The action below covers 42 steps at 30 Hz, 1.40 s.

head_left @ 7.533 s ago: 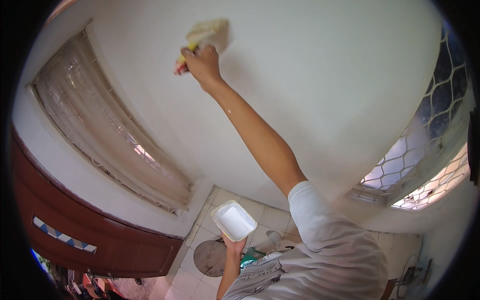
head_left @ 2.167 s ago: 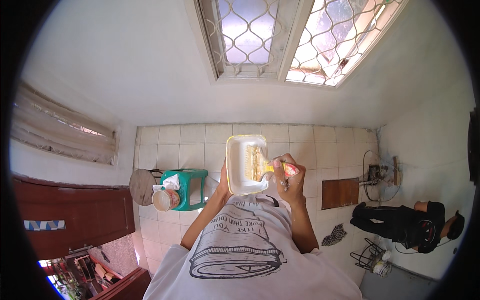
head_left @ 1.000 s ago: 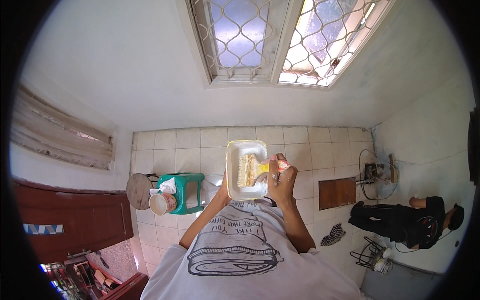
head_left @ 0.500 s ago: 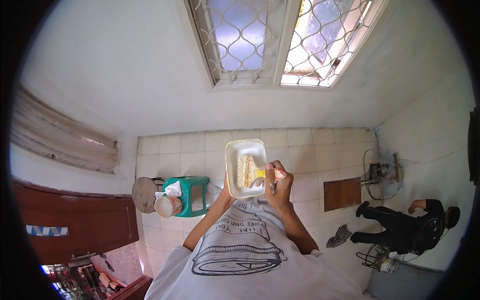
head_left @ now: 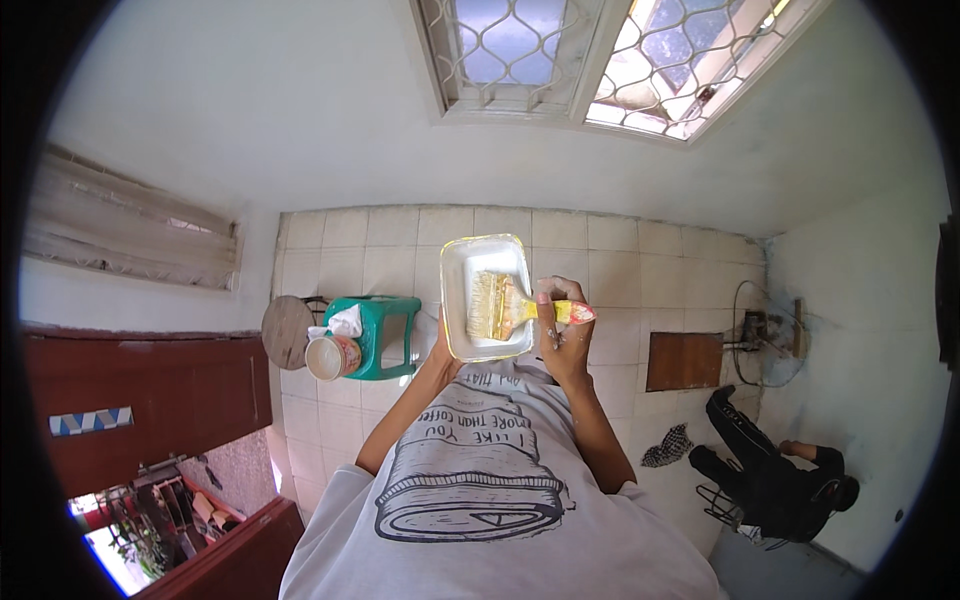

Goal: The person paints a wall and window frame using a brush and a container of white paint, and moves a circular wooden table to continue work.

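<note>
A white rectangular paint tray (head_left: 452, 255) with yellow-smeared edges is held up in front of my chest. My left hand (head_left: 440, 350) grips its left near side, most of the fingers hidden beneath it. In my right hand (head_left: 565, 335) is a wide paintbrush (head_left: 524, 308) with a yellow and red handle, thumb on top and fingers wrapped round. The brush's pale, paint-caked bristles point left, over the inside of the tray; whether they touch its bottom I cannot tell. White paint spots mark my right fingers.
At left a green plastic stool (head_left: 385, 335) carries a paint bucket (head_left: 330, 356) and a white cloth (head_left: 345, 321), beside a round wooden stool (head_left: 288, 333). A person in black (head_left: 775, 480) bends at lower right near a checkered cloth (head_left: 667, 446). A brown board (head_left: 684, 361) lies on the tiles. Ahead is a barred window (head_left: 600, 70).
The brush has been turned slightly and its handle now extends farther right. Tray and hands sit higher in the picture. The person in black bends lower, legs shifted.
</note>
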### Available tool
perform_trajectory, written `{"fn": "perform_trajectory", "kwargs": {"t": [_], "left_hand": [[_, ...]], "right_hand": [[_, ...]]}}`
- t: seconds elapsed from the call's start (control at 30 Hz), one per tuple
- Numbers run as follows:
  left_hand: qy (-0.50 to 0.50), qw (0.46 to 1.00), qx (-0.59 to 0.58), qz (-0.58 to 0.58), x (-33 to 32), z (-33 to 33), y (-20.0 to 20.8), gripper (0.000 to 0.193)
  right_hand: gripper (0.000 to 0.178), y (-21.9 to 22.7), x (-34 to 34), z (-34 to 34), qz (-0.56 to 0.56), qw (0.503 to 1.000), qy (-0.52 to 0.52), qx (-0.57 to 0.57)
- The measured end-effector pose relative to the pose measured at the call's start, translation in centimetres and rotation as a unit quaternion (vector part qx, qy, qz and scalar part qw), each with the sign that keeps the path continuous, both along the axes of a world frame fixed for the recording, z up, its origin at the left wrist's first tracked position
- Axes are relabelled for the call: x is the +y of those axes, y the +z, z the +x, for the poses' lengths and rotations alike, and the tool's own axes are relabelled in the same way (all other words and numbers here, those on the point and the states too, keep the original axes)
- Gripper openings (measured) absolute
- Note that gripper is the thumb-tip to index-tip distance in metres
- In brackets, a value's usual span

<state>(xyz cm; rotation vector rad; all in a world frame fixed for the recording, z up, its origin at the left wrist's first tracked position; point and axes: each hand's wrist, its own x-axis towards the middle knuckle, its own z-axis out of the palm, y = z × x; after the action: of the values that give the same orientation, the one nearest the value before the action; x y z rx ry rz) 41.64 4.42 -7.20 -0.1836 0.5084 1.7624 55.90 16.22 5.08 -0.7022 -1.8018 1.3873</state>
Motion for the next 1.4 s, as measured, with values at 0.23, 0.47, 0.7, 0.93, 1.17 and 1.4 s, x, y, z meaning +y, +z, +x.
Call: {"fn": "perform_trajectory", "kwargs": {"t": [0.23, 0.47, 0.7, 0.93, 1.17, 1.4], "left_hand": [[0.051, 0.997, -0.012, -0.062, -7.0, 0.6, -1.1, 0.051], [0.092, 0.991, -0.014, -0.091, -12.7, -0.5, -1.1, 0.051], [0.133, 0.989, -0.012, -0.071, -17.8, -3.9, 0.2, 0.051], [0.283, 0.957, -0.025, -0.05, -32.1, -8.9, 2.2, 0.053], [0.355, 0.929, 0.011, -0.101, -46.8, -12.1, 2.5, 0.064], [0.362, 0.928, -0.036, -0.083, -53.8, -13.8, -1.3, 0.065]], "right_hand": [[0.033, -2.6, -3.1, -2.6, -0.094, 0.987, 0.125, -0.047], [0.046, -4.4, -7.2, -5.1, -0.158, 0.962, 0.204, -0.092], [0.053, -3.9, -12.5, -9.6, -0.137, 0.947, 0.261, -0.125], [0.054, -4.7, -26.0, -17.7, -0.176, 0.912, 0.344, -0.139], [0.053, -5.5, -41.2, -23.0, -0.157, 0.906, 0.378, -0.113], [0.064, -3.3, -46.5, -25.9, -0.017, 0.886, 0.446, -0.124]]}}
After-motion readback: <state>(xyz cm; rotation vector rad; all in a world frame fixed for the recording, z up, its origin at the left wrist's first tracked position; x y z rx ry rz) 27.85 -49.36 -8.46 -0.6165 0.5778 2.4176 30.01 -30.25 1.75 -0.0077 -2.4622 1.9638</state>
